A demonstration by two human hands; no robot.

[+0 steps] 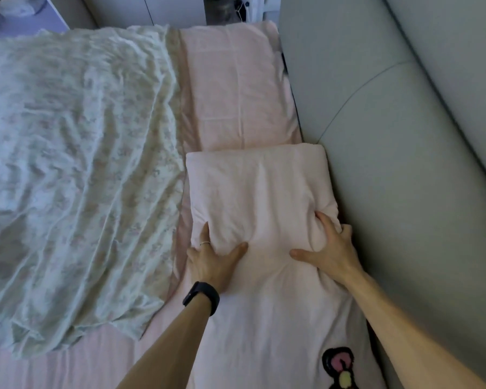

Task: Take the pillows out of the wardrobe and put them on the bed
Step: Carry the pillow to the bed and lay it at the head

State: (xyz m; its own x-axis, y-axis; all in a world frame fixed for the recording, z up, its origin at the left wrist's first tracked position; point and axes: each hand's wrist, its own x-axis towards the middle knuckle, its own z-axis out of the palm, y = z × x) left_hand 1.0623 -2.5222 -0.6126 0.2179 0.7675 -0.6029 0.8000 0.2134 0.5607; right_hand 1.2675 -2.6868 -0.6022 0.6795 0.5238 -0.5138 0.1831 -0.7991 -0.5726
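Observation:
A pale pink pillow [261, 192] lies on the pink sheet of the bed [236, 88], close against the padded headboard on the right. My left hand [213, 259], with a ring and a black wristband, grips the pillow's near left edge. My right hand [328, 242] clutches the near right corner, fingers sunk into the fabric. A second pink pillow [278, 332] with a black and pink cartoon patch lies under my forearms, nearer to me. The wardrobe is out of view.
A crumpled pale green floral blanket [73, 164] covers the left part of the bed. The grey padded headboard [404, 136] runs along the right side. A white piece of furniture [26, 12] stands at the far left, beyond the bed.

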